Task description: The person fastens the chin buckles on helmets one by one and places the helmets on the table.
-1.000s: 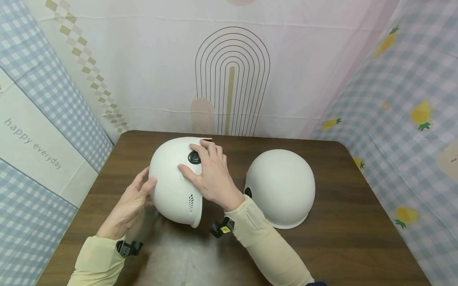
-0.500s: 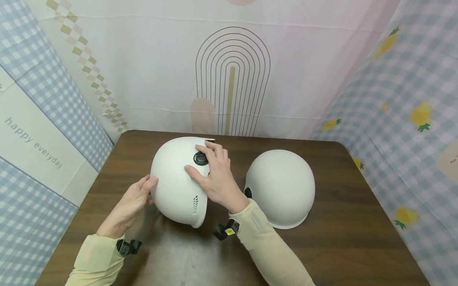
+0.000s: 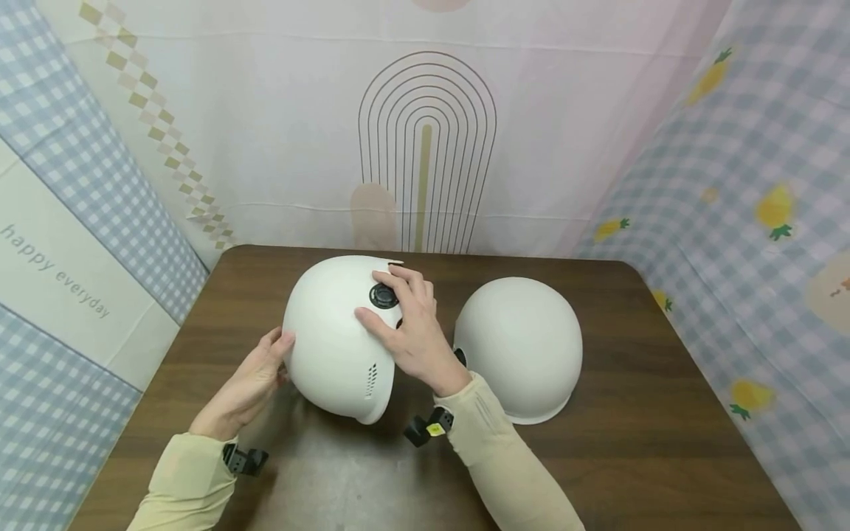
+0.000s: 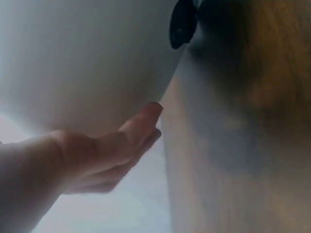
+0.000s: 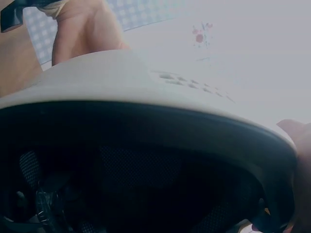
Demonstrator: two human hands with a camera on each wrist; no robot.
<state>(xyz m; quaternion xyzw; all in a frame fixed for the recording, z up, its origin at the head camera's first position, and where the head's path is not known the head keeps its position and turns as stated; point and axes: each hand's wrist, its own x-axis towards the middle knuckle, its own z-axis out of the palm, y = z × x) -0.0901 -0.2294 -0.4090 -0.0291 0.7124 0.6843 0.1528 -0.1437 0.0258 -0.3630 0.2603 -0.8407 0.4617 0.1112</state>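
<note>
The table's (image 3: 631,457) far edge runs just past twelve o'clock of the white helmet (image 3: 332,332); a second helmet (image 3: 518,354) stands near at three, the table stretching beyond it toward four; the white helmet, at ten o'clock on the table, is tilted, dark inside, with a black disc (image 3: 383,296) near one and vent slots (image 3: 372,380) near five; the left hand (image 3: 249,380) presses nearly straight fingers to its nine o'clock side; the right hand (image 3: 415,332) pinches its rim; since a second ago it has shifted slightly toward three.
</note>
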